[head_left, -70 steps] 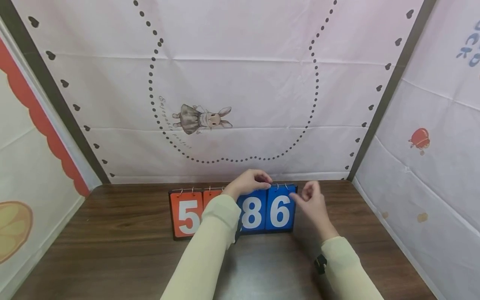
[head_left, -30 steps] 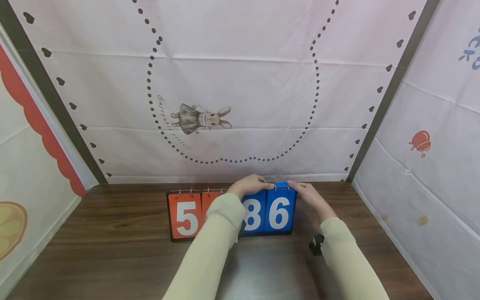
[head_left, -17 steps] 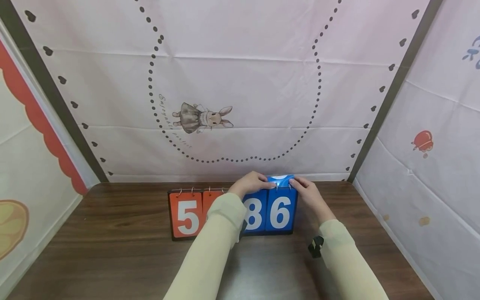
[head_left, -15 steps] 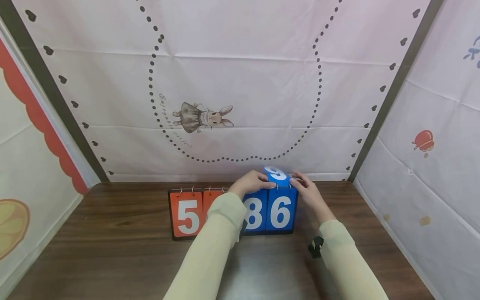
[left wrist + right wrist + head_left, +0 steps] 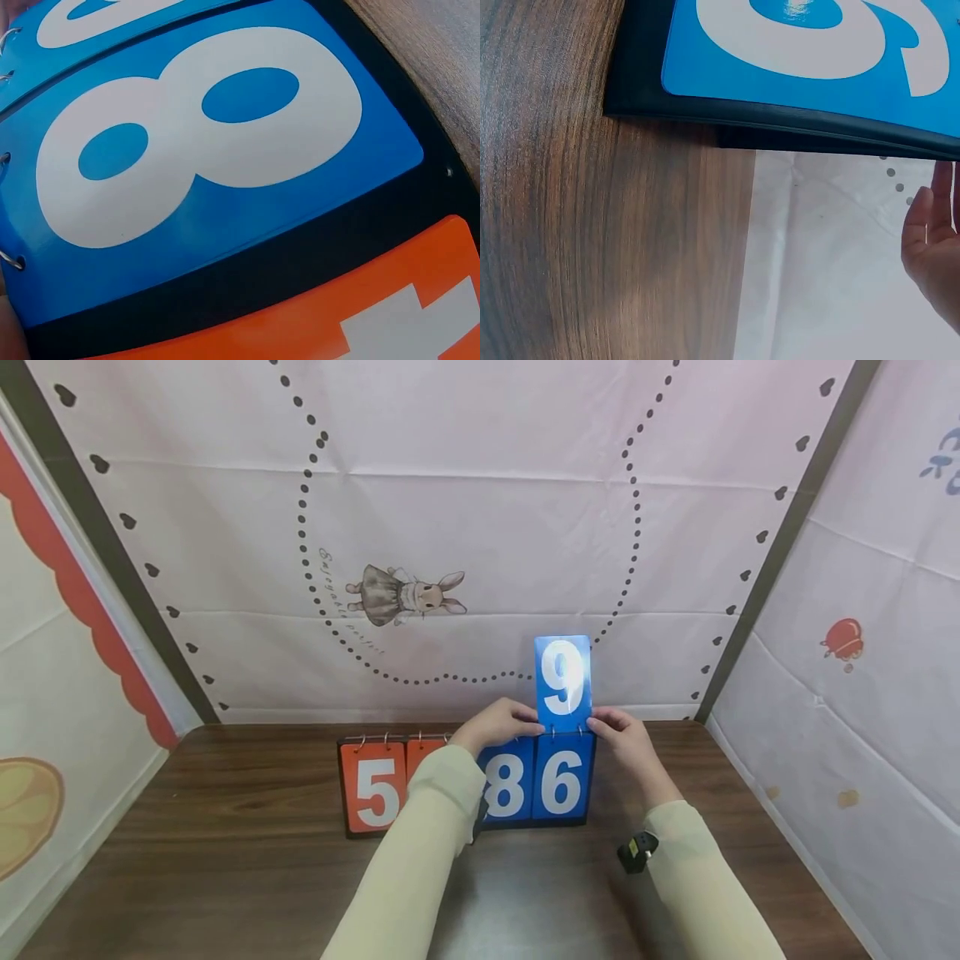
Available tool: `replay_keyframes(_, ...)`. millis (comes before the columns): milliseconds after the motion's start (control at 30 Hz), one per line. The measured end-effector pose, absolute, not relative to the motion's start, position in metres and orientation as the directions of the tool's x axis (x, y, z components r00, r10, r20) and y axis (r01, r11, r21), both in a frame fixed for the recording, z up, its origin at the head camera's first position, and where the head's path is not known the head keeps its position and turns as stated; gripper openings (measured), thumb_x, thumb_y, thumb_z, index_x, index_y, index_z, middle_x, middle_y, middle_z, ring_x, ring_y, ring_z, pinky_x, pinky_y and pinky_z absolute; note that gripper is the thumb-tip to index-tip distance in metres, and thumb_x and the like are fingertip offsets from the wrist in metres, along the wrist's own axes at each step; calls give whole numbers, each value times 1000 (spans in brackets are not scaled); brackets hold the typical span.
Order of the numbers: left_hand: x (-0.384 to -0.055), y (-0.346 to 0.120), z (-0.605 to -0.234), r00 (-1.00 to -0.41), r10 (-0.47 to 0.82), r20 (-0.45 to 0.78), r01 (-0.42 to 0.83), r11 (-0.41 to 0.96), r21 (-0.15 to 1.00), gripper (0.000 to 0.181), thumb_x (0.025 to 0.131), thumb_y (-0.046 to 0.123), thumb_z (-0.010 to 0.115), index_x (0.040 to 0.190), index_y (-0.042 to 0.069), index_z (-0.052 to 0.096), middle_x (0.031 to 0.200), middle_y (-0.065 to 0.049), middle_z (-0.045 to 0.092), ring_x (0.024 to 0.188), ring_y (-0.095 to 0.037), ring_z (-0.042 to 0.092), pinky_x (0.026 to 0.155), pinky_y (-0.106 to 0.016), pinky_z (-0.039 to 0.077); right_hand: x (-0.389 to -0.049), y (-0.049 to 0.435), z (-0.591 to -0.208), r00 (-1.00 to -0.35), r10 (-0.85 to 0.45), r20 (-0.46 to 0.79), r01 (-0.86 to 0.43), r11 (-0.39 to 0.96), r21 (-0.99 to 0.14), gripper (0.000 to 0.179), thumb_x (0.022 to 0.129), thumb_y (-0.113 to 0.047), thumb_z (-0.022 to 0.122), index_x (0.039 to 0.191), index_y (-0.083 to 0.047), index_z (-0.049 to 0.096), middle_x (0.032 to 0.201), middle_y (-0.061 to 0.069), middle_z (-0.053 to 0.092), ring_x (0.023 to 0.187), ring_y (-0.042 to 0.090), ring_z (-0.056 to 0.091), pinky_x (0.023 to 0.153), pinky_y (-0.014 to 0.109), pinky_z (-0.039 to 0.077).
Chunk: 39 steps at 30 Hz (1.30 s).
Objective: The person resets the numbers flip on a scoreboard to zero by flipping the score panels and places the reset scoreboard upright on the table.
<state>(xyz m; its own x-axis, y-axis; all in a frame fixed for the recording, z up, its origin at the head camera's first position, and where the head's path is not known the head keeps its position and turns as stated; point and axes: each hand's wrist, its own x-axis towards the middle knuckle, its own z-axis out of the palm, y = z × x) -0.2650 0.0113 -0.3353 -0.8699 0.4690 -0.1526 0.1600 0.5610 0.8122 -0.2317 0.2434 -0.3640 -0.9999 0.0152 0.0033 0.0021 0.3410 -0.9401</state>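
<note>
A flip scoreboard (image 5: 585, 820) stands on the wooden table, with orange number cards (image 5: 378, 789) on its left half and blue ones (image 5: 558, 789) on its right. A 5, an 8 and a 6 show; my left sleeve hides part of the orange half. Above the 6, a blue number card (image 5: 551, 718) with a 9 stands upright on its rings. My left hand (image 5: 497, 727) grips the scoreboard's top edge beside the 9 card. At that card's lower right corner, my right hand (image 5: 630, 745) pinches it, thumb in front. Some right fingers (image 5: 928, 225) show behind the board.
Behind the scoreboard, a pale cloth wall (image 5: 465, 527) with a rabbit print rises from the table's back edge. Patterned cloth walls also stand at left and right. The dark brown table (image 5: 225, 860) extends around the scoreboard.
My right hand has come in to the scoreboard's top right corner. The blue 9 card has risen from behind the top edge and swung upright; the 6 stays in front. My left hand stays nearly still.
</note>
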Motion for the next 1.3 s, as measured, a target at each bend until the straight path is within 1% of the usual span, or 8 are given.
replay_keyframes(200, -266, 12, -338, -892, 434, -124, 148, 541, 828, 34, 86, 34, 66, 114, 15, 67, 109, -4, 65, 95, -20, 61, 87, -39, 48, -231, 242, -363, -1000, 5, 24, -21, 322, -947, 45, 92, -36, 55, 121, -2, 55, 120, 15, 54, 110, 29, 47, 102, 45, 33)
replay_keyframes(367, -264, 13, -339, -891, 438, -119, 154, 539, 828, 33, 86, 34, 65, 113, 15, 68, 107, -2, 66, 91, -18, 61, 86, -37, 49, -230, 243, -367, -998, -13, 60, -61, 290, -955, 44, 92, -34, 56, 118, 2, 54, 116, 17, 54, 106, 28, 48, 101, 45, 35)
replay_keyframes(567, -263, 13, -338, -881, 459, -112, 175, 539, 824, 31, 86, 33, 65, 113, 16, 68, 104, 0, 67, 87, -15, 63, 84, -34, 50, -227, 245, -370, -996, -53, 72, -85, 301, -950, 47, 86, -32, 65, 120, -2, 52, 119, 16, 56, 109, 29, 51, 100, 46, 37)
replay_keyframes(700, -263, 12, -338, -876, 470, -107, 189, 540, 820, 32, 86, 34, 64, 114, 17, 68, 105, 0, 67, 87, -14, 63, 83, -34, 51, -227, 243, -370, -996, -72, 58, -77, 300, -951, 52, 82, -29, 71, 123, -5, 49, 122, 15, 56, 113, 31, 50, 101, 49, 34)
replay_keyframes(867, -262, 11, -337, -872, 478, -109, 188, 531, 826, 32, 86, 32, 65, 115, 17, 67, 105, 1, 67, 87, -14, 63, 82, -33, 51, -223, 237, -368, -998, -50, 42, -55, 287, -956, 52, 82, -27, 71, 124, -6, 47, 122, 14, 58, 112, 30, 50, 101, 50, 33)
replay_keyframes(1033, -262, 11, -336, -870, 481, -108, 191, 531, 825, 32, 86, 31, 65, 115, 17, 67, 106, 0, 67, 86, -13, 63, 83, -32, 50, -221, 232, -371, -996, 16, 87, -80, 255, -964, 44, 82, -23, 71, 118, -5, 51, 118, 15, 60, 107, 28, 52, 98, 44, 38)
replay_keyframes(1133, -263, 11, -336, -869, 483, -113, 188, 531, 826, 31, 87, 30, 65, 115, 17, 67, 106, 0, 67, 86, -13, 63, 83, -31, 50, -223, 231, -378, -992, 56, 110, -95, 222, -970, 41, 81, -22, 72, 113, -5, 53, 114, 12, 62, 103, 26, 53, 96, 40, 39)
replay_keyframes(1300, -265, 11, -337, -866, 485, -119, 180, 525, 832, 28, 87, 28, 65, 112, 16, 69, 102, 0, 68, 84, -14, 63, 81, -31, 51, -222, 229, -380, -989, 91, 113, -98, 156, -983, 36, 81, -15, 72, 109, -6, 53, 107, 7, 65, 101, 24, 54, 96, 40, 39)
